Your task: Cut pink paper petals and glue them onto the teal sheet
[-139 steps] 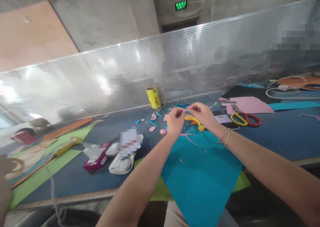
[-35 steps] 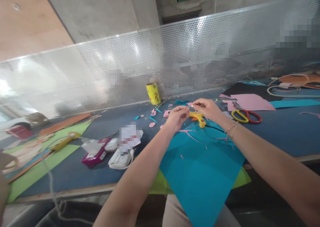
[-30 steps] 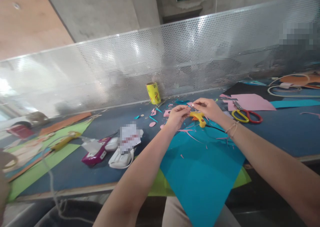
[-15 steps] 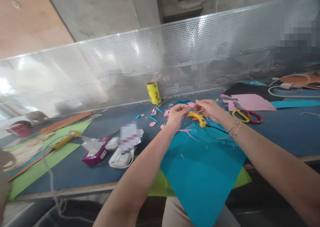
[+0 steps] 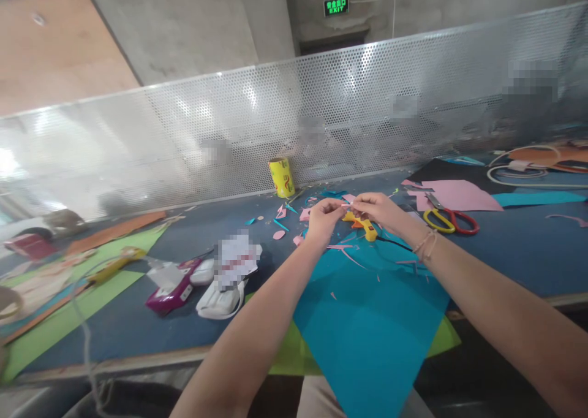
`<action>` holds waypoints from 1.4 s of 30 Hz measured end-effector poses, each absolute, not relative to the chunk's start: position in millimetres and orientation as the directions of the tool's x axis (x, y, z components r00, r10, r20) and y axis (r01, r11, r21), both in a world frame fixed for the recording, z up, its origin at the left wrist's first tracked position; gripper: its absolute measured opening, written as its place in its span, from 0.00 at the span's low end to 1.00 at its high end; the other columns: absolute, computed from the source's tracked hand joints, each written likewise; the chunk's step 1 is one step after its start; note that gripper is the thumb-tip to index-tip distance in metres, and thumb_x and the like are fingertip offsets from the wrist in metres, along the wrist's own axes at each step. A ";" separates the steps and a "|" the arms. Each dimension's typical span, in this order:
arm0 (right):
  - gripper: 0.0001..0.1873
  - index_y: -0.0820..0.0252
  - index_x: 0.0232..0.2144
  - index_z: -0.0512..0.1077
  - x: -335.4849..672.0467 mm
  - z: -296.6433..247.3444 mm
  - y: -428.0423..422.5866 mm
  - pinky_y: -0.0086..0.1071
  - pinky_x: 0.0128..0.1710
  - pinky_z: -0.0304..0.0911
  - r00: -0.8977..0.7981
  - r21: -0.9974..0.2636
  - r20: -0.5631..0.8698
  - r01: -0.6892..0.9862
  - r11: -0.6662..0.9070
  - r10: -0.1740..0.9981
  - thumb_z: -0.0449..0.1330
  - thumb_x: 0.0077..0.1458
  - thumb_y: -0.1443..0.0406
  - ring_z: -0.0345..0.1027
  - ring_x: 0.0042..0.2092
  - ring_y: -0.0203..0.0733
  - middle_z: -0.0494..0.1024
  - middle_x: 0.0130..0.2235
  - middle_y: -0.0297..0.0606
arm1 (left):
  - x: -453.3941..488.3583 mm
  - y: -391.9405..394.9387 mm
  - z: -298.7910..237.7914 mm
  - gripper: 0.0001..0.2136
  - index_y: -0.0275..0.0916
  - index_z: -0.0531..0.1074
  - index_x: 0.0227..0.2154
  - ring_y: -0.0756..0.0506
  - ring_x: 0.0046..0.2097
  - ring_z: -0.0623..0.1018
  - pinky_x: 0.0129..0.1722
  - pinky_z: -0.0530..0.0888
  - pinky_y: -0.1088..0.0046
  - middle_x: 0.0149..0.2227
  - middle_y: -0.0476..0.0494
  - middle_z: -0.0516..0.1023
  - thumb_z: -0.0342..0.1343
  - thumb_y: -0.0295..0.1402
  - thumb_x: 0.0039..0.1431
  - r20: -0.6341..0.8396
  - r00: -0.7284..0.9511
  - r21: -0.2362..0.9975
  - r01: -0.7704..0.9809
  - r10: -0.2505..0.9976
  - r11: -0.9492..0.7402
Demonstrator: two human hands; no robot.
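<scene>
My left hand and my right hand meet above the table, fingertips pinched on a small pink piece of paper. Fingers hide most of the piece. Just under my right hand lies a yellow glue gun with a black cord. A large blue sheet extends from below the hands over the table's front edge, with thin pink offcuts on it. Pink and blue scraps, among them a pink oval, lie left of the hands.
Scissors with yellow and red handles lie on the right by a pink sheet. A yellow roll stands before the perforated metal screen. At left are a purple power strip, a white case and green sheets.
The fingertips of my two hands have come closer together at the pink piece. The view has tilted slightly, so most things sit a little lower.
</scene>
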State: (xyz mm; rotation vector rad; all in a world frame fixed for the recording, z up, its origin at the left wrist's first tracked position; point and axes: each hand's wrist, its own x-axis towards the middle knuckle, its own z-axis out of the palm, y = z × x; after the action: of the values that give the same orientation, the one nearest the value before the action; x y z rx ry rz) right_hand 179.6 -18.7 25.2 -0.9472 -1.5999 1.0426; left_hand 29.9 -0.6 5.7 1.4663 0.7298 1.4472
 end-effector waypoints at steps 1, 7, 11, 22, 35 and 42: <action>0.10 0.60 0.20 0.68 179.6 25.3 -18.3 0.29 0.27 0.62 -0.226 -0.930 0.314 0.120 0.346 0.922 0.59 0.45 0.60 0.62 0.26 0.33 0.68 0.22 0.32 | 29.8 -1.2 5.9 0.08 0.36 0.70 0.23 0.55 0.24 0.67 0.26 0.64 0.78 0.20 0.52 0.69 0.61 0.34 0.41 0.427 0.134 0.898 -0.179 0.894 -0.402; 0.11 0.60 0.20 0.67 179.2 27.8 -19.7 0.28 0.25 0.58 -0.225 -0.875 0.380 0.226 0.428 0.897 0.57 0.46 0.59 0.60 0.24 0.32 0.66 0.21 0.31 | 30.1 -5.4 8.7 0.07 0.36 0.70 0.25 0.53 0.27 0.71 0.31 0.68 0.75 0.24 0.49 0.72 0.61 0.31 0.41 0.465 0.142 0.882 -0.155 0.874 -0.444; 0.11 0.60 0.20 0.66 178.3 29.8 -22.7 0.28 0.24 0.57 -0.220 -0.880 0.355 0.251 0.404 0.909 0.56 0.46 0.59 0.61 0.24 0.33 0.67 0.22 0.32 | 30.3 -7.1 10.6 0.05 0.36 0.70 0.24 0.52 0.29 0.72 0.33 0.68 0.74 0.26 0.48 0.73 0.59 0.29 0.42 0.516 0.184 0.856 -0.126 0.836 -0.501; 0.15 0.59 0.24 0.69 185.2 25.3 -13.8 0.30 0.29 0.61 -0.164 -0.888 0.355 0.247 0.387 0.920 0.53 0.50 0.54 0.65 0.30 0.37 0.70 0.26 0.35 | 28.2 -4.6 9.1 0.07 0.36 0.70 0.22 0.53 0.25 0.68 0.28 0.66 0.76 0.21 0.50 0.70 0.57 0.36 0.45 0.519 0.144 0.852 -0.009 0.842 -0.523; 0.14 0.58 0.37 0.74 202.4 18.6 4.9 0.33 0.31 0.62 0.038 -0.874 0.363 0.362 0.326 0.931 0.53 0.52 0.59 0.67 0.30 0.38 0.75 0.29 0.38 | 25.0 -6.6 15.6 0.05 0.37 0.71 0.20 0.52 0.25 0.68 0.28 0.65 0.76 0.21 0.50 0.71 0.56 0.32 0.45 0.540 0.090 0.833 0.080 0.837 -0.547; 0.13 0.56 0.36 0.76 198.9 28.3 -7.8 0.35 0.38 0.62 -0.122 -0.740 0.497 0.457 0.493 0.859 0.53 0.51 0.65 0.68 0.36 0.40 0.76 0.37 0.40 | 24.4 -1.2 13.5 0.08 0.37 0.70 0.25 0.51 0.29 0.72 0.33 0.68 0.74 0.27 0.48 0.73 0.61 0.33 0.41 0.450 -0.002 0.893 0.000 0.893 -0.450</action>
State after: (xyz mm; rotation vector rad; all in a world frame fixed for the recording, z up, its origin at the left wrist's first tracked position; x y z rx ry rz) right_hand 198.9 -7.8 28.3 -1.1171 -1.7545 0.5120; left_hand 24.4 -1.2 13.5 1.5426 0.9522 1.5462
